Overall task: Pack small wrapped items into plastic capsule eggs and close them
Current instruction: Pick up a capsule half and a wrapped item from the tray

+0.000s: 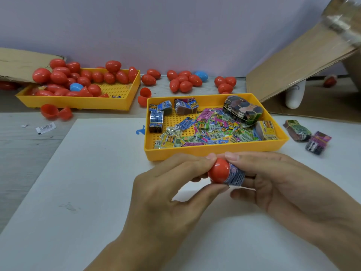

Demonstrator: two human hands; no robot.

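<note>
Just in front of the yellow plastic tray [195,153], the left hand [166,192] pinches a red plastic egg half [217,171]; the right hand [283,182] pinches what looks like a blue wrapped packet [236,176] in its mouth.

- Near tray [213,151] just behind both hands, holding loose packets [213,130] and bundles.
- Far tray [78,103] back left, heaped with capsule eggs [58,77].
- More eggs [183,81] behind near tray.
- Two bundles [307,134] on the table right of near tray.
</note>
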